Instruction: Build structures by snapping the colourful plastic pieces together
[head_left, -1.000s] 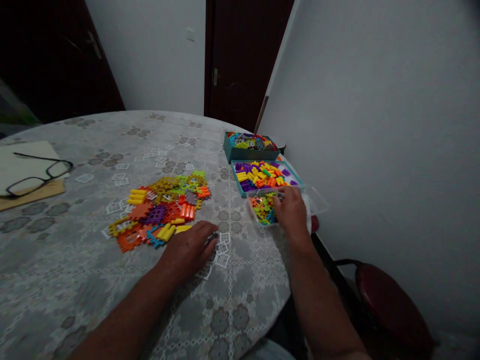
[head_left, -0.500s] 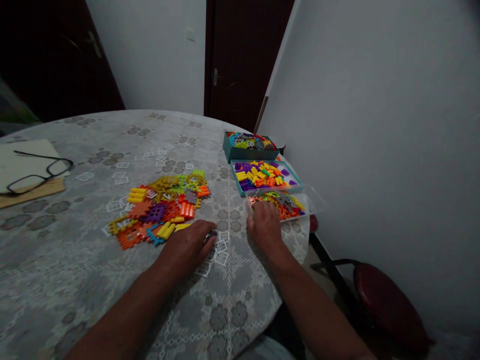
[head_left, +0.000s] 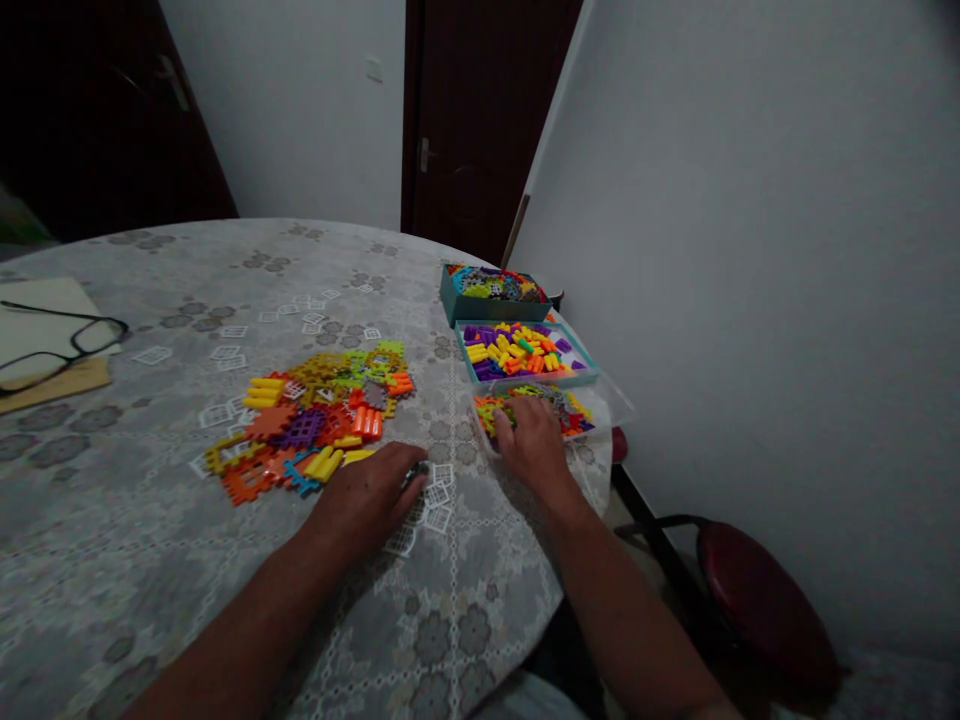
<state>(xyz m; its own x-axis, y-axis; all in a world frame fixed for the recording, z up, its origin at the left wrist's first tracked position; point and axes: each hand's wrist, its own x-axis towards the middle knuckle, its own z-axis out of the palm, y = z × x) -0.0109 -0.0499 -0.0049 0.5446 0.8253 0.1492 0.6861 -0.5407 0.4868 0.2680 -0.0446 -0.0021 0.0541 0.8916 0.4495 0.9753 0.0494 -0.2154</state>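
Note:
My left hand (head_left: 373,492) rests on the tablecloth with fingers curled round a small grey plastic piece (head_left: 417,470), mostly hidden. Just left of it lies a pile of toothed plastic building pieces, among them a purple grid piece (head_left: 302,427), an orange toothed frame (head_left: 247,478) and yellow ribbed connectors (head_left: 325,463). My right hand (head_left: 534,445) reaches into a clear plastic box (head_left: 480,437) of mixed toothed pieces (head_left: 568,408). Its thumb stands apart from the fingers, whose tips are partly hidden among the pieces.
Behind the clear box are a teal-rimmed tray (head_left: 463,362) of purple, yellow and orange connectors and a deeper teal box (head_left: 495,310) of toothed pieces. Glasses (head_left: 71,350) lie on papers at left. A dark red stool (head_left: 765,600) stands below at right, near the wall.
In the clear box my right hand has shifted slightly, its thumb now apart from the fingers, and the box sits a little differently. My left hand stays put. The view has turned slightly right.

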